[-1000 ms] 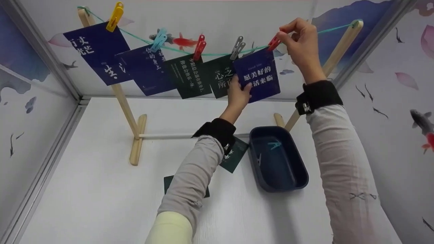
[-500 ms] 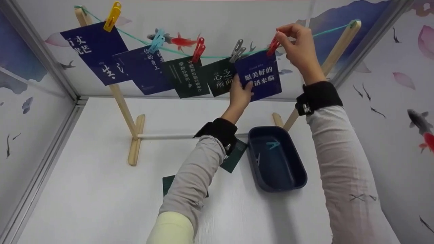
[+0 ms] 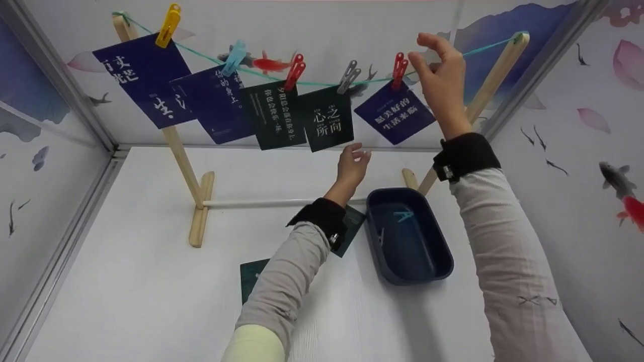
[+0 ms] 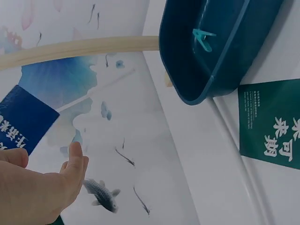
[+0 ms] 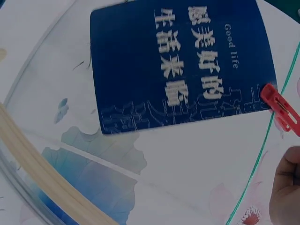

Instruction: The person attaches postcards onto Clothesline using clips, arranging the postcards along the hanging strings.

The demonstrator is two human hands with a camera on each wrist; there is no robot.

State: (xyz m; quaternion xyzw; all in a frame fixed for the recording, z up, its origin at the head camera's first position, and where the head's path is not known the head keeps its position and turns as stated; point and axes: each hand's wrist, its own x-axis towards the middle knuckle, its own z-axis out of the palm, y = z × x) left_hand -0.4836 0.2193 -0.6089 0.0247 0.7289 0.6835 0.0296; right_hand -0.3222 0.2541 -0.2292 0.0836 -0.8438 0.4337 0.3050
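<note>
Both hands (image 3: 437, 63) off the pegged (red peg (image 3: 399, 64)) blue card (image 3: 395, 112).

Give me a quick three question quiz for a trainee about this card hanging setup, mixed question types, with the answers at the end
1. True or false: the right hand grips the red clothespin.
2. How many cards hang on the green string?
3. Multiple choice: the left hand is A) holding the blue card, B) open below the hanging cards, C) inside the blue bin.

Key
1. False: its fingers are spread beside the pin, apart from it.
2. Five.
3. B.
</note>
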